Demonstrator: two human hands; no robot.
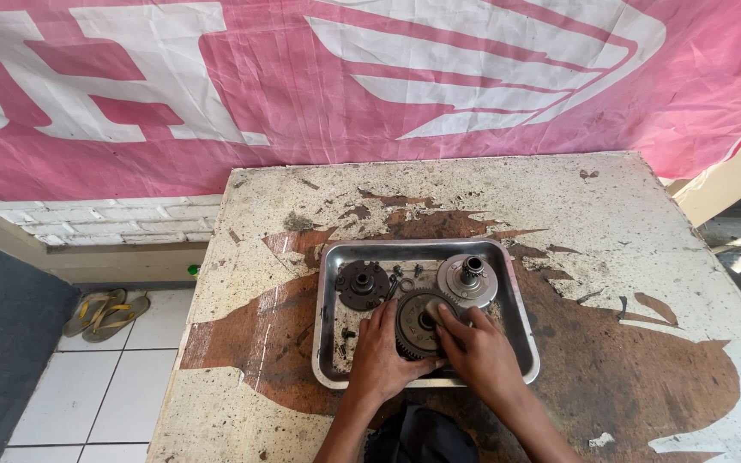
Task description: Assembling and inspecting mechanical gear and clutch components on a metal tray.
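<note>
Worn and flaking, the worktop (645, 257) is filling the middle and right of the frame, its pale paint peeling away over large brown patches. Behind it a pink and white banner (370, 77) is hanging across the whole upper part of the frame, and at lower left white floor tiles (105, 386) are showing beside a dark mat, with a pair of sandals (105, 313) lying on them.

Just below the centre of the frame, the fingers (452, 321) of the right hand (482, 356) are curling over the top and right edge of a toothed gear wheel (418, 321), pressing on it. The left hand (381, 356) is gripping the same wheel from its left side, fingers bent around the toothed rim and thumb underneath toward the lower edge. Both hands are clamping on it together.

That wheel is dark, greasy metal, round, with fine teeth along its rim and a hole in the middle, sitting in the lower middle of a shallow steel tray (521, 343). Up and left of it in the tray a black round clutch part (362, 285) is lying, and up and right a lighter grey round hub (469, 279) with a short shaft is standing. Small bolts and a ring (406, 285) are lying scattered between them. A dark bundle (422, 437) is showing at the bottom edge between the forearms.
</note>
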